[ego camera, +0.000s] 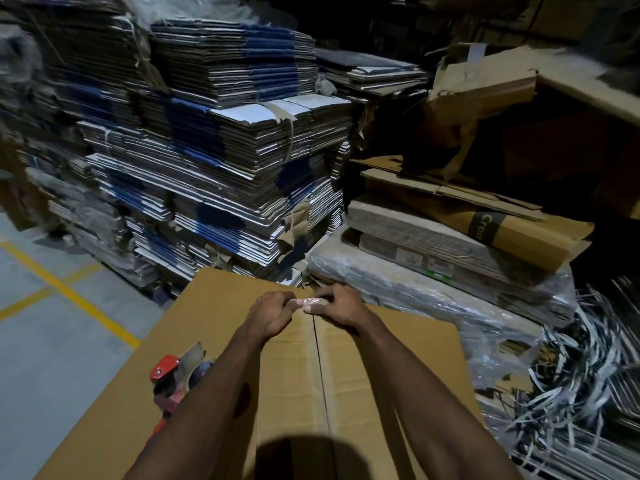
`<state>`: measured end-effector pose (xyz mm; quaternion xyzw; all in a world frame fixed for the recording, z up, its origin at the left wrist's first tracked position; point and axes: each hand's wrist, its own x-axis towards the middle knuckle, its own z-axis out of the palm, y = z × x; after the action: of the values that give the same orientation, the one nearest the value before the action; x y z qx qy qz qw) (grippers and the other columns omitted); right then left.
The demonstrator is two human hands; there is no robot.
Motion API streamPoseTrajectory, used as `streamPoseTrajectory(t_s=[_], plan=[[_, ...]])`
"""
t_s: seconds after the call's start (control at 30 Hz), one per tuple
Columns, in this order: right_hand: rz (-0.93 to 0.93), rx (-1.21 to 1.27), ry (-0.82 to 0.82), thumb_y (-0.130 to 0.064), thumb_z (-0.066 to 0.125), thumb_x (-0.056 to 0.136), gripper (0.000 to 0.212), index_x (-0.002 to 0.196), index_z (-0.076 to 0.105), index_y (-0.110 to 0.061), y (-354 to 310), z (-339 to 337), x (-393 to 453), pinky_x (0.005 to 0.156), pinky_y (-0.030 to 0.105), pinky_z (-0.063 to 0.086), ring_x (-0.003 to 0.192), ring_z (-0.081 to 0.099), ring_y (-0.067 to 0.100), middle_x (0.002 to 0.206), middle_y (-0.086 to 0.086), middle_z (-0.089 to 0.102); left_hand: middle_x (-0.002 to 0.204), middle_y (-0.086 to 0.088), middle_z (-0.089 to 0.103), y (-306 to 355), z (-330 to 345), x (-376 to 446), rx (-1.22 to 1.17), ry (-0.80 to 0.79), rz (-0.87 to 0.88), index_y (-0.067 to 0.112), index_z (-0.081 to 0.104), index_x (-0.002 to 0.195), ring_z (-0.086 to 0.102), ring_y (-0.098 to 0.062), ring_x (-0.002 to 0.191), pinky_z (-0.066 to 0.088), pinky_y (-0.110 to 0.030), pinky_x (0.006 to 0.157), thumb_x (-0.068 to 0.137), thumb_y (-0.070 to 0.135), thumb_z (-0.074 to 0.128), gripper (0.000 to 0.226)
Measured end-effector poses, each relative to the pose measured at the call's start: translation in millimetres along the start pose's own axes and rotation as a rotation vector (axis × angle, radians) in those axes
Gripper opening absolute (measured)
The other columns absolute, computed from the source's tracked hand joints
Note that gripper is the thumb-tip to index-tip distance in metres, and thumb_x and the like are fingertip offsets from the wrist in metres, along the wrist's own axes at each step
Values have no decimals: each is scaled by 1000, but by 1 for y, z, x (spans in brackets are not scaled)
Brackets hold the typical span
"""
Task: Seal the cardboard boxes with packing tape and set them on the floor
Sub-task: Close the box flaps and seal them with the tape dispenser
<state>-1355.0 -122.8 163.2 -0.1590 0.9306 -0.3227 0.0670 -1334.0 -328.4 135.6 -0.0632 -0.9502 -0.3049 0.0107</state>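
A large brown cardboard box fills the lower middle, its two top flaps meeting in a centre seam with clear tape along it. Over the far end of that seam, my left hand and my right hand pinch a crumpled piece of clear tape between their fingertips. A red tape dispenser lies on the box top at the left, partly hidden by my left forearm.
Tall stacks of flattened cartons stand behind the box. Wrapped cardboard bundles lie to the right, with loose strapping beside them. Grey floor with yellow lines is at the left.
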Motion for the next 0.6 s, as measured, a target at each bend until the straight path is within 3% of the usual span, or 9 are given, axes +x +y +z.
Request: streamPoseTrajectory(t_s=[0.07,0.2,0.43,0.53,0.6], plan=[[-9,24,-5,-66,81,76,46,107,80,-32,2,0,-1,83,36,57,90,68,6,100,-13,76,83,8,68,0,-2,-2,-3,-17,-17,28,70,90,62,-17,78,54,-38,70,94,62,53,38],[-37,60,44,-63,82,74,46,106,81,-30,2,5,-5,75,34,56,84,67,3,94,-14,76,79,6,69,8,-4,-4,-6,20,-40,26,69,86,64,-19,76,56,-38,70,86,56,62,30],[3,108,13,-56,89,67,58,117,78,-29,5,6,-8,90,42,59,95,68,2,107,-14,77,77,10,68,16,-10,-12,-38,21,-69,25,70,85,61,-13,73,44,-28,62,74,65,61,42],[-1,68,72,-67,80,71,62,121,75,-31,5,9,-12,93,42,57,101,68,5,113,-12,76,80,8,69,16,-9,-13,-52,26,-53,24,71,88,62,-16,77,41,-27,61,80,60,66,37],[18,-15,148,-73,68,79,63,128,72,-34,3,9,-17,104,44,46,116,63,14,127,-7,73,96,4,70,14,-6,-13,-92,54,-62,26,71,100,62,-18,92,47,-32,71,87,58,65,34]])
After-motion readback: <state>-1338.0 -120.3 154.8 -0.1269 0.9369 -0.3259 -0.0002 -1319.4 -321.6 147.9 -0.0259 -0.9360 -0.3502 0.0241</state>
